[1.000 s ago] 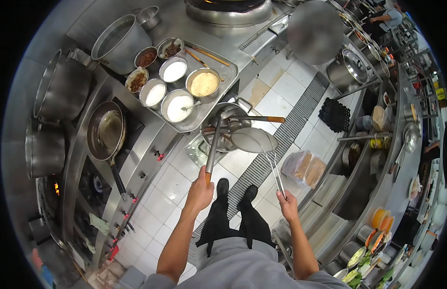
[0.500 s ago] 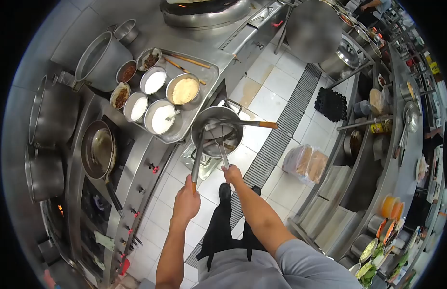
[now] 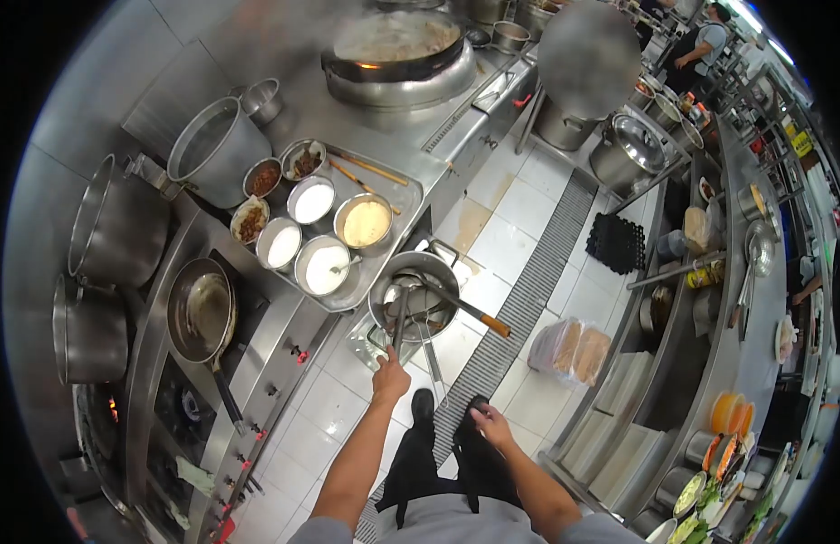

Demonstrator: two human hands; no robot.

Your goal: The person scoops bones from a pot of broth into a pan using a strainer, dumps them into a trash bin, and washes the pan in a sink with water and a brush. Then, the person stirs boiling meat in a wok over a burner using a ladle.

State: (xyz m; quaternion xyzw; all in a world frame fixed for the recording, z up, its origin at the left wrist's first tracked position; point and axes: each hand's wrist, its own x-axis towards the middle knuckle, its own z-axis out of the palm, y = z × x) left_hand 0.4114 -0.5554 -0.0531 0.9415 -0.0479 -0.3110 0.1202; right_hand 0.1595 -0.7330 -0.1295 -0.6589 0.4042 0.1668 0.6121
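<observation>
My left hand [image 3: 390, 379] is closed around the end of a ladle [image 3: 400, 319], whose head rests inside a deep metal pot [image 3: 376, 292]. To the right, my right hand [image 3: 491, 426] is held over my shoe and leg with its fingers loosely bent and nothing visible in them. The wire-handled strainer [image 3: 432, 356] leans in the pot, its handle over the near rim. Another utensil with a wooden handle [image 3: 482, 317] sticks out over the right rim. The pot's contents are partly hidden by overlapping tools.
A tray [image 3: 349, 296] holds bowls of white and yellow powder [image 3: 363, 223]. The stove carries a frying pan [image 3: 201, 299] and a steaming wok [image 3: 397, 45] stands behind. Bagged bread [image 3: 568, 352] lies right of the floor grate [image 3: 520, 304]. A person [image 3: 701, 45] stands far back.
The strainer has gone from my right hand into the pot. My right hand has released it and drawn back toward my body. The ladle now sits lower in the pot. The view has shifted.
</observation>
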